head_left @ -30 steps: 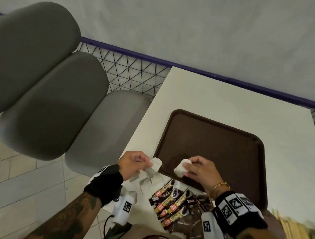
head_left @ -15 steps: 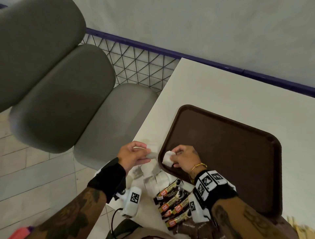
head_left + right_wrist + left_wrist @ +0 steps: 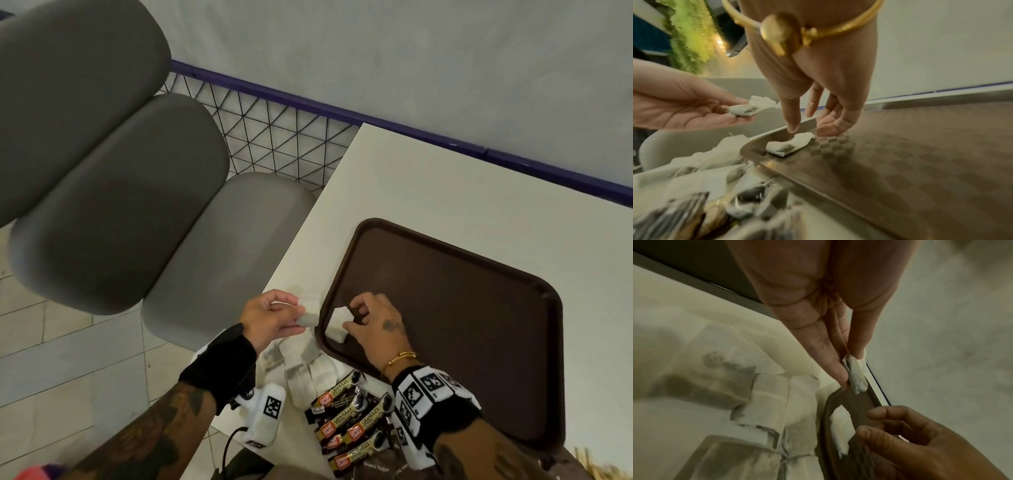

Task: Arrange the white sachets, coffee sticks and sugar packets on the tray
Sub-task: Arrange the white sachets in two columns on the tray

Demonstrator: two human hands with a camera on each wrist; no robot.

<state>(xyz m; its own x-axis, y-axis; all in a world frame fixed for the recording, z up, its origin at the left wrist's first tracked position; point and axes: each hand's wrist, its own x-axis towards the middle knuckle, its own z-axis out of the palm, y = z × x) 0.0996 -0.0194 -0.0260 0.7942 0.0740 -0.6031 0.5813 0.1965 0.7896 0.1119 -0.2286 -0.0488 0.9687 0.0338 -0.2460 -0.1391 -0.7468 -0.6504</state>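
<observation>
A brown tray (image 3: pixel 445 308) (image 3: pixel 900 162) lies on the white table (image 3: pixel 445 188). One white sachet (image 3: pixel 335 327) (image 3: pixel 840 426) (image 3: pixel 789 144) lies flat in the tray's near-left corner. My right hand (image 3: pixel 352 315) (image 3: pixel 869 423) (image 3: pixel 805 129) hovers just over it with loose fingers, gripping nothing. Beside the tray's left rim, my left hand (image 3: pixel 301 315) (image 3: pixel 846 368) (image 3: pixel 740 110) pinches another white sachet (image 3: pixel 307 319) (image 3: pixel 856 376) (image 3: pixel 744 110). More white sachets (image 3: pixel 305 370) (image 3: pixel 764 402) lie heaped on the table near me, next to several coffee sticks (image 3: pixel 349 421).
Dark brown sugar packets (image 3: pixel 376 466) lie under the coffee sticks at the table's near edge. A grey padded chair (image 3: pixel 222 257) stands left of the table, which ends close to my left hand. A wire fence (image 3: pixel 274 137) and a wall run behind.
My right hand carried its sachet over the rim, laid it in the tray's near-left corner and loosened its fingers. My left hand brought its sachet closer to the tray's rim.
</observation>
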